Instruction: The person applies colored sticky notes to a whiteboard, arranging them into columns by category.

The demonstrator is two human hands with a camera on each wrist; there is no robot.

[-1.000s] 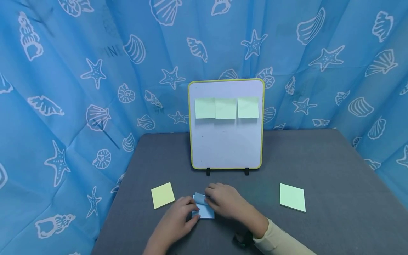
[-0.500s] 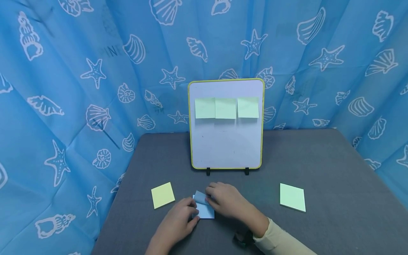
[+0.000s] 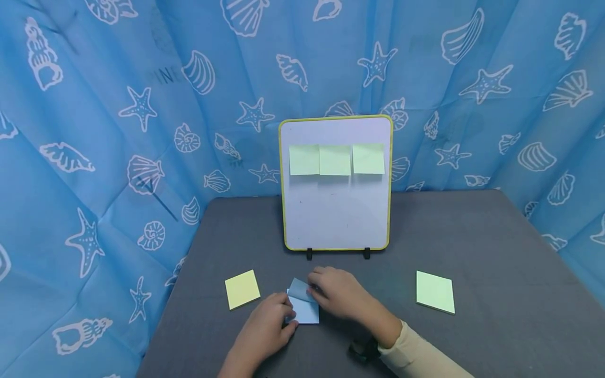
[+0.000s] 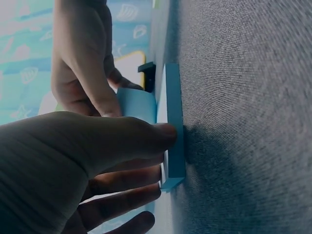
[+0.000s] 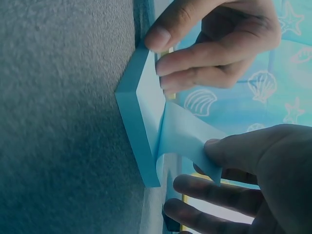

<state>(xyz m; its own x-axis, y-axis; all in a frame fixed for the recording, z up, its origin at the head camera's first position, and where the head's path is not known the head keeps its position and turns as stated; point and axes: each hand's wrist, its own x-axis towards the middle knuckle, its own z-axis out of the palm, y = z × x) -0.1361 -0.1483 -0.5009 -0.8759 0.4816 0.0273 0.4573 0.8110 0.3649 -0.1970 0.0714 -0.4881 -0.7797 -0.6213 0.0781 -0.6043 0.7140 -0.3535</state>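
Observation:
A blue sticky note pad (image 3: 306, 313) lies on the grey table in front of me. My left hand (image 3: 266, 326) holds the pad at its left side; in the left wrist view the thumb rests on the pad's edge (image 4: 174, 107). My right hand (image 3: 344, 294) pinches the top blue sticky note (image 3: 300, 289) between thumb and fingers. In the right wrist view that sheet (image 5: 184, 130) curls up off the pad (image 5: 134, 119), its lifted edge between thumb and fingertips, its other end against the pad near the left fingers.
A whiteboard (image 3: 336, 220) with a yellow rim stands at the back, three pale green notes (image 3: 335, 160) in a row on it. A yellow pad (image 3: 242, 290) lies left, a green pad (image 3: 435, 292) right. Blue shell-print curtain (image 3: 236, 68) hangs behind the table (image 3: 472, 236).
The right hand has moved slightly, and the top blue note is peeled further up and back from the pad. The left fingers have shifted a little toward the pad's edge.

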